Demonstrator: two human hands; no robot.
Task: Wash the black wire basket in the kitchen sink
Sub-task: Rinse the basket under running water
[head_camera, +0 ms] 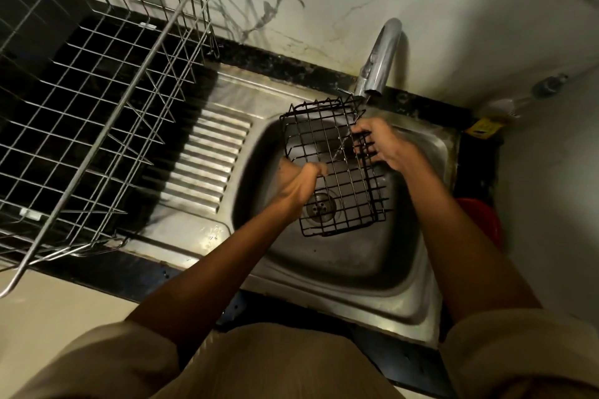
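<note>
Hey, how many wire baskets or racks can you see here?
2. The black wire basket is over the sink, held by both hands. The large silver wire rack is on the counter to the left.

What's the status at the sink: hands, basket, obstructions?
Left hand and right hand both grip black wire basket. Basket over steel sink, under chrome tap. Nothing obstructing.

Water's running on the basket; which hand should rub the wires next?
Right, probably. The right hand already has its fingers on the basket wires beside the stream from the tap, while the left hand grips the opposite edge, steadying it.
</note>
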